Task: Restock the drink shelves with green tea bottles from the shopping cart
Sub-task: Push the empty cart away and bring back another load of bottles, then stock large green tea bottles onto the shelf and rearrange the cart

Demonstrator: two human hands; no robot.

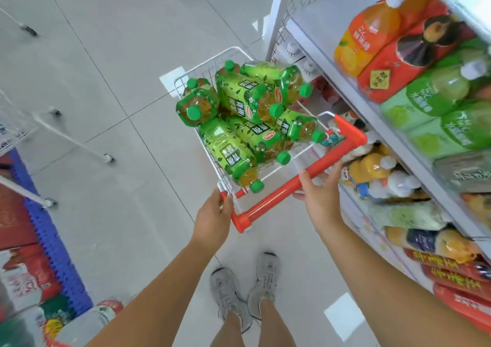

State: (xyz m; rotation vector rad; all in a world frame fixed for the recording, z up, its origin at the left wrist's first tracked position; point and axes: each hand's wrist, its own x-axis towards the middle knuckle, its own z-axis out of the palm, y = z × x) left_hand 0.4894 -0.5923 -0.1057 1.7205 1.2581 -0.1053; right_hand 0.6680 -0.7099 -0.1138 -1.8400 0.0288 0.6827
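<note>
The drink shelves point(353, 92) crowd the right side, packed with orange and green bottles. A white wheeled rack point(71, 139) and a blue pallet point(45, 227) of packs stand well apart on the left. Between them is the shopping cart point(207, 65), just beside the shelves, with green tea bottles point(244, 99) heaped in its basket. The left hand point(212, 215) grips the near left corner of the frame. The right hand point(320, 195) wraps loosely round the red handle point(276, 196).

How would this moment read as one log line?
left hand: grips cart corner | right hand: grips red handle | green tea bottles: piled in cart | shelves: on right
</note>
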